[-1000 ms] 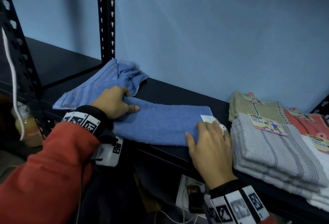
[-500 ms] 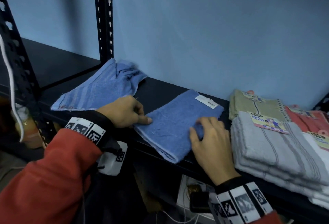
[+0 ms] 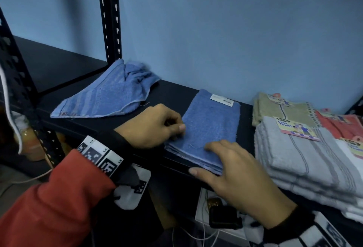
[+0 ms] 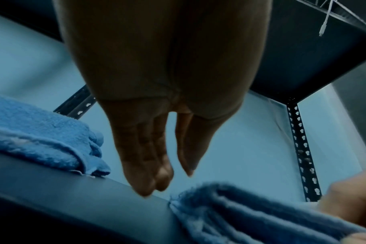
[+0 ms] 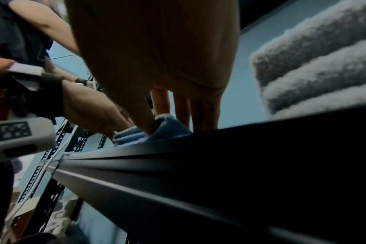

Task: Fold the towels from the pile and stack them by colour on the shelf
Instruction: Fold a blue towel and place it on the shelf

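A folded blue towel [image 3: 212, 127] with a white label at its far end lies on the black shelf [image 3: 176, 97]. My left hand [image 3: 176, 131] sits at the towel's left edge, fingers bent, thumb tip touching the edge; the left wrist view shows the left hand [image 4: 169, 178] with nothing between fingers and thumb, just beside the towel [image 4: 251, 214]. My right hand [image 3: 202, 158] lies spread on the towel's near right corner, thumb along the front fold. In the right wrist view the right hand [image 5: 167, 122] presses the towel [image 5: 167, 130] with straight fingers.
A crumpled, unfolded blue towel [image 3: 110, 95] lies at the left by the rack's upright post [image 3: 110, 15]. Right of the folded towel stand a grey stack [image 3: 306, 154], an olive towel [image 3: 280, 109] and a coral towel [image 3: 341, 127]. The blue wall backs the shelf.
The blue towel, a long strip a second ago, was folded over into a short rectangle and squared to the shelf. My left hand left its top for its left edge; my right hand shifted to the near corner.
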The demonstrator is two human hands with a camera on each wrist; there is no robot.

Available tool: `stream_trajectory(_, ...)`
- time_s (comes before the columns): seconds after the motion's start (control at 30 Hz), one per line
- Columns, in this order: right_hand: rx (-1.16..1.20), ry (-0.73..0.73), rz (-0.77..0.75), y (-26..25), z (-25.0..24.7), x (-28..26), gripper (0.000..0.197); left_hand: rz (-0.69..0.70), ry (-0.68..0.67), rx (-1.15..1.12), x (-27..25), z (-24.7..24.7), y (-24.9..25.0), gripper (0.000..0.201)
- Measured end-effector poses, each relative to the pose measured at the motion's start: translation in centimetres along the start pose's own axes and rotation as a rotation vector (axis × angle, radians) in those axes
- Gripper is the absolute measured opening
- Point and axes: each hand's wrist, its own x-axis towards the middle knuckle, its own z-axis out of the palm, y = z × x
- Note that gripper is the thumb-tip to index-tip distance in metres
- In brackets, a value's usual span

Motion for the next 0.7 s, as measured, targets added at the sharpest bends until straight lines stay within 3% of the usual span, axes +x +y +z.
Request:
stream_trajectory(0.07, 0.023, 0.081, -0.041, 0.4, 0.5, -0.4, 0.022, -0.030, 0.099, 0.107, -0.1, 0.0, -0.5, 0.012)
stream_trajectory(0.13, 0.061, 0.166, -0.033, 1.2, 0.6, -0.5, 0.015, -0.108, 0.139, 0.141, -0.1, -0.2, -1.2, 0.010)
stream_trajectory(0.2, 0.098, 0.224, -0.025, 1.7, 0.5, -0.2, 0.021, -0.178, 0.032, 0.120, -0.2, -0.2, -1.5, 0.019)
stream_trajectory(0.3, 0.167, 0.288, 0.011, 1.7, 0.3, 0.0, 0.021, -0.145, -0.061, 0.093, -0.2, 0.1, -1.1, 0.015)
stream_trajectory(0.43, 0.182, 0.262, 0.021, 1.8, 0.3, -0.1, 0.018, -0.088, -0.084, 0.068, -0.2, 0.1, -0.9, 0.007)
stream_trajectory(0.53, 0.186, 0.190, 0.034, 1.7, 0.4, -0.5, 0.017, -0.130, -0.067, 0.127, -0.2, 0.5, -0.8, 0.021)
stream_trajectory(0.7, 0.205, 0.160, 0.039, 1.5, 0.2, -0.8, 0.016, -0.137, -0.026, 0.203, -0.3, 1.0, -0.3, 0.018)
